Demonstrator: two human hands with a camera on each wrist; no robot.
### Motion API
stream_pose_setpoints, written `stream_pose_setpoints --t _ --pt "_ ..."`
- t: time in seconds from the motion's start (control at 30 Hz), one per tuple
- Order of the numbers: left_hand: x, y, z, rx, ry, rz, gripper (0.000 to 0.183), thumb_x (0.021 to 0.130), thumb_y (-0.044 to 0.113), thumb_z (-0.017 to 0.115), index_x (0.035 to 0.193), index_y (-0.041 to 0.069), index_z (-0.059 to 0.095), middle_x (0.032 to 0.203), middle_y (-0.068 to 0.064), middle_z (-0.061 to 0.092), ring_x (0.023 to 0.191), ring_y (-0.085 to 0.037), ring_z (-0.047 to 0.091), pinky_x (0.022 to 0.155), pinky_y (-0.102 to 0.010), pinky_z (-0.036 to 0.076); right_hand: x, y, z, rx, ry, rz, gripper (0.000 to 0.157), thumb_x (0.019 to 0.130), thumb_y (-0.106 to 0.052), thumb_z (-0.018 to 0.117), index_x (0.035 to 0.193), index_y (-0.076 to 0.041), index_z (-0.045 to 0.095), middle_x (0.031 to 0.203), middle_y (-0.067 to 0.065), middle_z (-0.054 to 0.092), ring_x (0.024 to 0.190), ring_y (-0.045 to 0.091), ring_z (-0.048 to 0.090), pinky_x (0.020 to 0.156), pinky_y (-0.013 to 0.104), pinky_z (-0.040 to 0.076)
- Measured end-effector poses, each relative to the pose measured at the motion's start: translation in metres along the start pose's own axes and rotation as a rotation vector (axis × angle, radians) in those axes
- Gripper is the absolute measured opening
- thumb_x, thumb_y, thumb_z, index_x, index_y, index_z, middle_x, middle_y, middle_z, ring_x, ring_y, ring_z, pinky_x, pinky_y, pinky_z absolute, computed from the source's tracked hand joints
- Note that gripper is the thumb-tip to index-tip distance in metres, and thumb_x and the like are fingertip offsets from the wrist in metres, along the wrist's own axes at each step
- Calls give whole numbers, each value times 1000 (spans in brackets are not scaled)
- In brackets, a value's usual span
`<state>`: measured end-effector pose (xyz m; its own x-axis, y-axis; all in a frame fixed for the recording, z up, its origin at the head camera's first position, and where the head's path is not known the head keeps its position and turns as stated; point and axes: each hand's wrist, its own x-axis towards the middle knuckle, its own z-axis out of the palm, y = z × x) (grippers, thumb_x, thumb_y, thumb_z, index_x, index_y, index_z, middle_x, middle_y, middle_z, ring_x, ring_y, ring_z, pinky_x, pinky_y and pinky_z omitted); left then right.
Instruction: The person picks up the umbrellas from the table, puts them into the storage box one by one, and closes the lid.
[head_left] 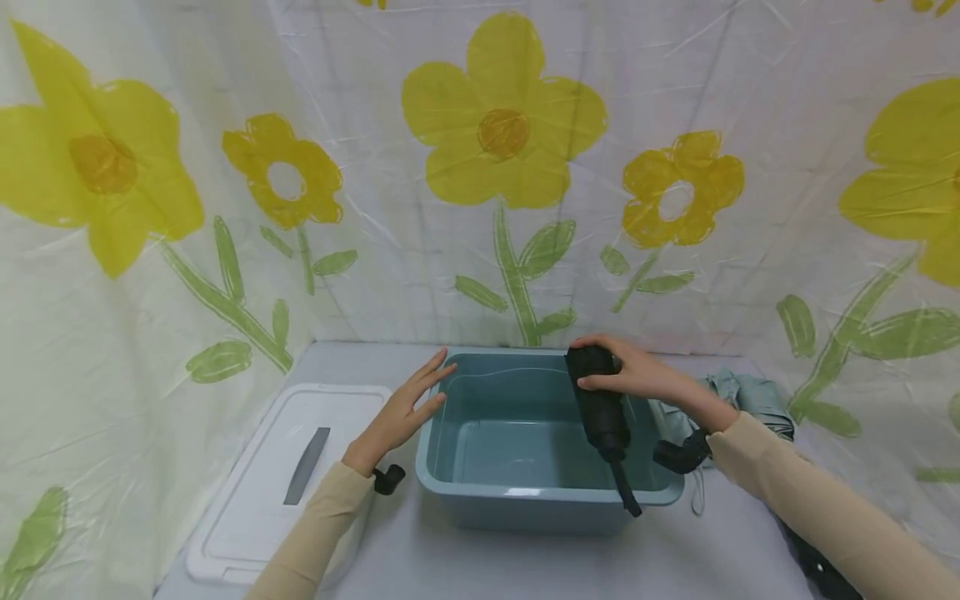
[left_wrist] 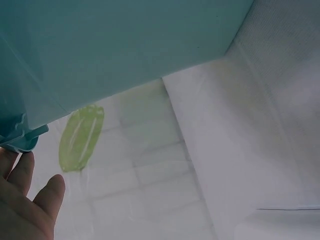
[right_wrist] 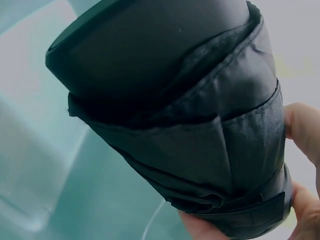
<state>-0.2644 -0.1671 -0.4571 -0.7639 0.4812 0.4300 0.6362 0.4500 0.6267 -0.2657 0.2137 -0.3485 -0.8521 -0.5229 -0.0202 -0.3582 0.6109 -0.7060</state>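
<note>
My right hand (head_left: 626,367) grips a folded black umbrella (head_left: 600,408) above the right part of a blue-green plastic tub (head_left: 555,496). The umbrella tilts, its narrower end and dark strap pointing toward me over the front rim. In the right wrist view, the umbrella's wrapped fabric (right_wrist: 200,160) fills the middle, with fingers curled round its lower end. My left hand (head_left: 401,412) is at the tub's left rim, fingers extended. In the left wrist view, the fingertips of the left hand (left_wrist: 25,200) are at the edge of the tub (left_wrist: 125,45).
A white box lid (head_left: 247,483) with a grey handle lies left of the tub. Pale green folded fabric (head_left: 757,400), partly behind my right arm, lies to the right. A black object (head_left: 821,567) shows at lower right. A flowered curtain (head_left: 375,275) hangs behind.
</note>
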Motion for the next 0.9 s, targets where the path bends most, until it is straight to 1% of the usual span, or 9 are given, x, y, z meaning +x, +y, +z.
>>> stream_pose_setpoints --t 0.23,0.3,0.47,0.6,0.73,0.83,0.9 --pt "0 2 -1 24 -12 0 48 97 23 47 144 19 35 156 -2 15 142 -23 16 106 -56 25 10 -8 9 64 -15 36 59 85 -34 65 136 -19 41 128 19 46 96 28 56 72 37 49" --pt "0 2 -1 27 -16 -3 48 97 23 47 144 20 35 156 -2 15 142 -22 15 106 -55 24 13 -9 11 78 -22 33 59 85 -33 65 137 -19 41 128 19 46 96 28 56 73 37 49" --pt "0 1 0 30 -10 -5 48 97 23 46 144 22 34 156 -1 15 142 -21 16 106 -55 24 20 -10 19 88 -32 7 58 85 -31 65 136 -15 41 125 21 48 95 28 56 72 38 49" --pt "-1 2 1 28 2 5 48 97 23 46 144 21 35 155 -2 16 142 -23 17 106 -56 25 25 -12 25 118 -53 -10 58 86 -28 64 135 -12 40 125 23 46 96 30 55 73 39 49" --pt "-1 2 1 20 7 -1 47 97 24 46 143 20 36 155 -2 16 142 -23 17 106 -56 24 32 -13 33 141 -68 0 57 86 -29 64 135 -12 40 126 21 44 99 30 54 75 40 49" --pt "-1 1 2 16 8 -8 47 97 24 46 143 20 36 155 -1 16 142 -21 16 106 -56 24 37 -13 39 163 -67 28 58 85 -30 64 136 -14 40 127 19 45 100 29 54 77 40 48" --pt "-1 1 2 15 10 -7 47 97 23 47 143 20 36 155 -1 16 142 -21 16 106 -56 24 41 -12 44 173 -68 33 60 85 -30 64 137 -13 39 127 20 44 102 30 54 78 41 48"
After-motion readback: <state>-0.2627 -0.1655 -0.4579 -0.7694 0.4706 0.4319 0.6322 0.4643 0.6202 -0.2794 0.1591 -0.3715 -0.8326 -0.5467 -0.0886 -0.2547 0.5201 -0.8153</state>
